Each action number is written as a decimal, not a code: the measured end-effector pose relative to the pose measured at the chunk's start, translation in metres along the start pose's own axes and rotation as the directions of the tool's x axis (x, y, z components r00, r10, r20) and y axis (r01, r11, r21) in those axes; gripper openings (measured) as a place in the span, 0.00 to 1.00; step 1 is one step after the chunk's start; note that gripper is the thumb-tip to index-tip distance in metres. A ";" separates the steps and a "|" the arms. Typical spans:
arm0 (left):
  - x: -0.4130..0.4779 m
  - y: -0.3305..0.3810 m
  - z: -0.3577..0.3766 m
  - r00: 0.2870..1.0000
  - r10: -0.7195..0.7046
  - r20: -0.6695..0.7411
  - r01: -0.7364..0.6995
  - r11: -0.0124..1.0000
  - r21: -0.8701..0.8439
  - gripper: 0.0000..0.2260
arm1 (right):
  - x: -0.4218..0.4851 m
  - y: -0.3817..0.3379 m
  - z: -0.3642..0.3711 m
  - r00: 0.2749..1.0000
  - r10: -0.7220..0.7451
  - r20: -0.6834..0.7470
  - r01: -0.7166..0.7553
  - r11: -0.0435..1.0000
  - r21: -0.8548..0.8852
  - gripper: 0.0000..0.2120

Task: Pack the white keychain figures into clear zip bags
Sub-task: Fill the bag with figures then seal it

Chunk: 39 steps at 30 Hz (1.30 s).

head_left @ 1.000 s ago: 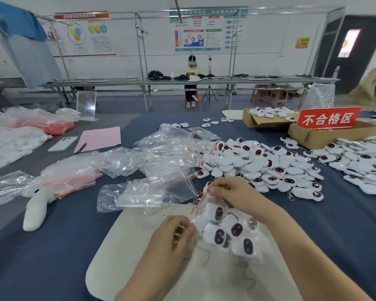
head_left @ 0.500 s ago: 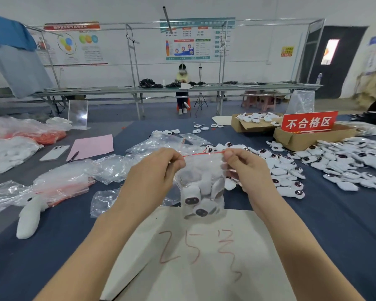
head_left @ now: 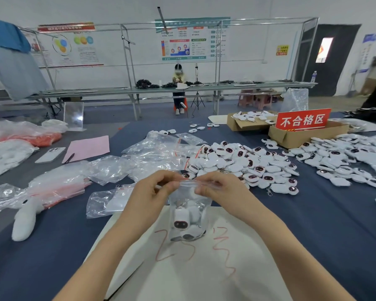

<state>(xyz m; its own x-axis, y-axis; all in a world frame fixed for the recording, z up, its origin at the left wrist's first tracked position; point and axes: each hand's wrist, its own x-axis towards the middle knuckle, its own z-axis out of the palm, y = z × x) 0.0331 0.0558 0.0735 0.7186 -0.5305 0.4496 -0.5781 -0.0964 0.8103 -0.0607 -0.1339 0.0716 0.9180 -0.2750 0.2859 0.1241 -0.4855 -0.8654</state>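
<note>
A clear zip bag (head_left: 188, 216) hangs upright in front of me, holding several white keychain figures with dark faces. My left hand (head_left: 152, 192) pinches the left end of its zip strip and my right hand (head_left: 219, 191) pinches the right end. The bag's bottom sits just above a white board (head_left: 204, 274) marked with red writing. A big pile of loose white keychain figures (head_left: 243, 164) lies beyond my right hand. Empty clear zip bags (head_left: 152, 155) are heaped beyond my left hand.
Two cardboard boxes (head_left: 291, 137) with a red sign (head_left: 303, 121) stand at the far right, with more figures (head_left: 345, 157) spread beside them. A phone (head_left: 50, 154), pink paper (head_left: 89, 146) and a white plush (head_left: 25, 220) lie at left. A person sits at a far bench.
The filled bag went from lying on the board to hanging upright. Both hands rose to its top edge and now sit closer together along the zip strip.
</note>
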 end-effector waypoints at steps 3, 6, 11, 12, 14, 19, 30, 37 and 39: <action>-0.004 -0.004 -0.001 0.996 -0.078 -0.038 0.073 0.991 -0.113 0.10 | 0.008 -0.003 0.003 0.999 -0.034 -0.028 0.032 0.997 -0.076 0.10; -0.006 -0.009 -0.001 0.981 -0.187 -0.048 0.176 0.969 -0.173 0.05 | 0.010 -0.004 0.002 0.999 -0.021 -0.044 0.017 0.994 -0.108 0.07; -0.008 -0.011 -0.004 0.983 -0.182 -0.022 0.174 0.964 -0.203 0.05 | 0.013 -0.011 0.005 0.998 -0.054 0.027 0.059 0.976 -0.209 0.02; -0.009 -0.010 -0.004 0.986 -0.166 -0.011 0.161 0.967 -0.199 0.05 | 0.016 -0.014 0.007 0.997 -0.067 0.037 0.074 0.972 -0.222 0.02; -0.010 -0.008 -0.004 0.989 -0.148 0.000 0.145 0.973 -0.181 0.05 | 0.020 -0.020 0.011 0.995 -0.082 0.064 0.096 0.960 -0.262 0.02; -0.010 -0.007 -0.006 0.988 -0.152 -0.014 0.147 0.974 -0.174 0.05 | 0.025 -0.030 0.017 0.987 -0.105 0.121 0.142 0.922 -0.360 0.05; -0.011 -0.008 -0.004 0.992 -0.120 -0.028 0.118 0.991 -0.070 0.06 | 0.025 -0.029 0.023 0.984 -0.134 0.119 0.173 0.886 -0.430 0.07; -0.014 -0.012 -0.005 0.994 -0.098 -0.045 0.096 0.994 -0.060 0.06 | 0.018 -0.015 0.017 0.987 -0.130 0.091 0.157 0.891 -0.427 0.05; -0.014 -0.013 -0.006 0.994 -0.102 -0.041 0.098 0.992 -0.081 0.06 | 0.018 -0.013 0.017 0.987 -0.141 0.080 0.161 0.894 -0.418 0.05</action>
<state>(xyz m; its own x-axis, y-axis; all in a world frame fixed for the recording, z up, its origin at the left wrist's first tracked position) 0.0325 0.0693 0.0592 0.7891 -0.4829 0.3797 -0.4712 -0.0794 0.8784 -0.0391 -0.1184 0.0807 0.9184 -0.1369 0.3712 0.1016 -0.8251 -0.5558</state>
